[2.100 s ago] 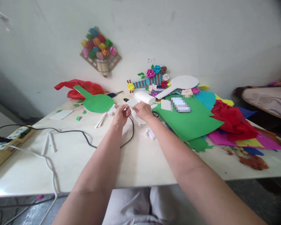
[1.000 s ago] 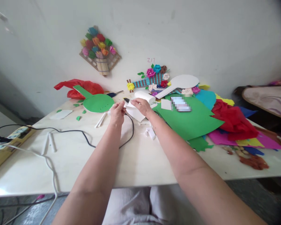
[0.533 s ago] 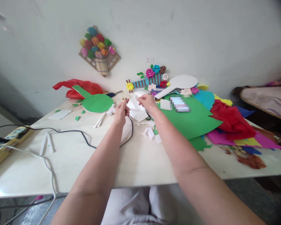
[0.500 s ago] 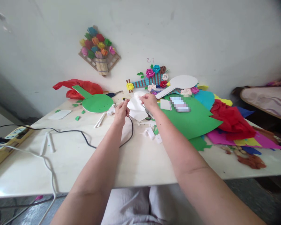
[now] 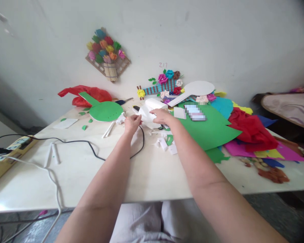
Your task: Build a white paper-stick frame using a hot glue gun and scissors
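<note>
A loose sheet of white paper [image 5: 150, 107], creased and curled, lies in the middle of the table between my hands. My left hand [image 5: 133, 123] is closed at the sheet's left edge, thumb and forefinger pressed together on it. From the right, my right hand [image 5: 163, 116] reaches over the sheet with bent fingers gripping its near part. Small white scraps [image 5: 163, 143] and a green offcut [image 5: 170, 139] lie just below my right wrist. To the left of my left hand are two thin white rolled sticks [image 5: 108, 129] and a crumpled white piece [image 5: 121, 118].
A green paddle-shaped board [image 5: 106, 111] lies left, a white one [image 5: 199, 88] back right. Green sheets [image 5: 205, 135], a phone [image 5: 195, 112] and red crepe paper [image 5: 250, 130] spread rightward. A black cable [image 5: 88, 143] runs to the power strip [image 5: 12, 152]. Dark-handled scissors [image 5: 121, 101] lie behind.
Both hands have come down slightly. My right hand has gone from a raised pinch to reaching lower over the white paper, and the left has lowered to the paper's edge.
</note>
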Available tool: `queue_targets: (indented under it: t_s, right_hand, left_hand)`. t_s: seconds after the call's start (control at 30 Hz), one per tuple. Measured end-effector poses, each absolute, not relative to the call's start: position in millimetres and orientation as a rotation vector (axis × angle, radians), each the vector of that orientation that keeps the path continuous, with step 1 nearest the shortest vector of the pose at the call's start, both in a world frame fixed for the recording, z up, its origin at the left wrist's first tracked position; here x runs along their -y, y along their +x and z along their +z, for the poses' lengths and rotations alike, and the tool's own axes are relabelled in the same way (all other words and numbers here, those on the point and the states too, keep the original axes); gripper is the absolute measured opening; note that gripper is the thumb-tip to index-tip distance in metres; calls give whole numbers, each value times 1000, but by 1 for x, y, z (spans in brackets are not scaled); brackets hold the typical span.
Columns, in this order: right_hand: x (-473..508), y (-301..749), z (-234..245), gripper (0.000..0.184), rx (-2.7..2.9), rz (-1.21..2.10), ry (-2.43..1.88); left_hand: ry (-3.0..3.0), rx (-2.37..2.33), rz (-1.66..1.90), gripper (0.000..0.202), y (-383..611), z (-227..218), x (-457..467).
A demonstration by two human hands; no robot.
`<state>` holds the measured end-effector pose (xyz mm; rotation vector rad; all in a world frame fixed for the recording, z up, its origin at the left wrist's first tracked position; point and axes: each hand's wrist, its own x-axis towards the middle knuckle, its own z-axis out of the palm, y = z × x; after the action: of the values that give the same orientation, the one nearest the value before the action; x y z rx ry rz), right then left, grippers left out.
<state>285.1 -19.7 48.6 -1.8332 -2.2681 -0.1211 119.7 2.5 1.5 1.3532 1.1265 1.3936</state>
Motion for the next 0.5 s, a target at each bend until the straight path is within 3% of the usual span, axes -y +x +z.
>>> queue_targets:
  t_s: [0.1, 0.23, 0.5]
  right_hand:
    - [19, 274, 39, 53, 2357, -62, -1845]
    - [21, 265, 27, 27, 2160, -217, -1875]
    - [18, 259, 39, 22, 1789, -17, -1733]
  left_hand:
    - [1356, -1147, 1401, 13, 119, 3, -2]
    - [1328, -1147, 1427, 17, 113, 2, -5]
    - [1207, -1244, 1224, 38, 118, 13, -2]
